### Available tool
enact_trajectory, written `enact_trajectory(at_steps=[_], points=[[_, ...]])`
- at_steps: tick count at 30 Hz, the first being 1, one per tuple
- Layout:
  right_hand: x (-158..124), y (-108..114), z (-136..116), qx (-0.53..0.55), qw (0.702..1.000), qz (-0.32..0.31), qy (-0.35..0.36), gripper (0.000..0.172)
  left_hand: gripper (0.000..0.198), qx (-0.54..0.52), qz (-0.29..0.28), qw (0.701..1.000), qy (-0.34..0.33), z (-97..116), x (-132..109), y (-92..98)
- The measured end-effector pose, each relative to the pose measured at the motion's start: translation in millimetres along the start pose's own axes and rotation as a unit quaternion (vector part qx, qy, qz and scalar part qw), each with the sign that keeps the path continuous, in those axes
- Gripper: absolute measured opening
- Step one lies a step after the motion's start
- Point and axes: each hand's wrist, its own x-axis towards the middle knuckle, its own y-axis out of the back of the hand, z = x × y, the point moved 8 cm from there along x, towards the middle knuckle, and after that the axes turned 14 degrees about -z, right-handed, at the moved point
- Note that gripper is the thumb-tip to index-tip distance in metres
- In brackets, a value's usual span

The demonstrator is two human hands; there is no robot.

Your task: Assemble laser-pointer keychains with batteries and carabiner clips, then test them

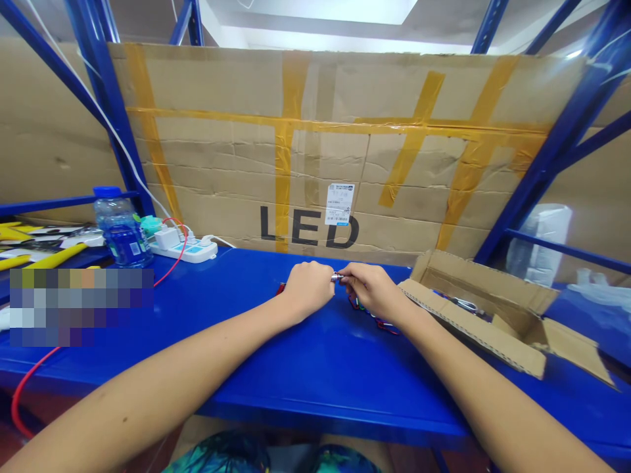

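Place: I'm in a workshop-storeroom
Bench: flat blue tabletop
Frame: blue metal uprights
Backdrop: taped brown cardboard, "LED"

The tabletop is blue, the cable red, the tape orange, the half-covered piece apparently silver.

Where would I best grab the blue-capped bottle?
I'd hold the bottle just below its cap, probably coming from above: it stands cap-up, and the power strip on its right and tools on its left seem to crowd its lower part.
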Motion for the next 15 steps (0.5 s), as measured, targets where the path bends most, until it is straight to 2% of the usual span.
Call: enact_trajectory(at_steps=[3, 6, 12, 15], points=[[-0.6, 0.6, -5.0, -0.045, 0.999, 0.008, 0.021, 0.021, 0.028, 0.019, 0.008, 1.000, -0.007, 2.2, -0.9, 0.1], [-0.2, 0.8, -5.3, -0.030, 1.000, -0.004, -0.002, 0.021, 0.027, 0.034, 0.015, 0.999, -0.018, 4.4, -1.4, -0.1], [1.5, -2.7, -1.9, 0.113, 0.988, -0.051, -0.089, 0.029, 0.023, 0.066, 0.028, 0.996, -0.049, 10.3, -2.6, 0.3], [-0.3, -13.6, 4.7, 0.247, 0.954, -0.094, -0.144, 0.024, 0.022, 0.083, 0.036, 0.993, -0.075, 14.8, -3.9, -0.2]])
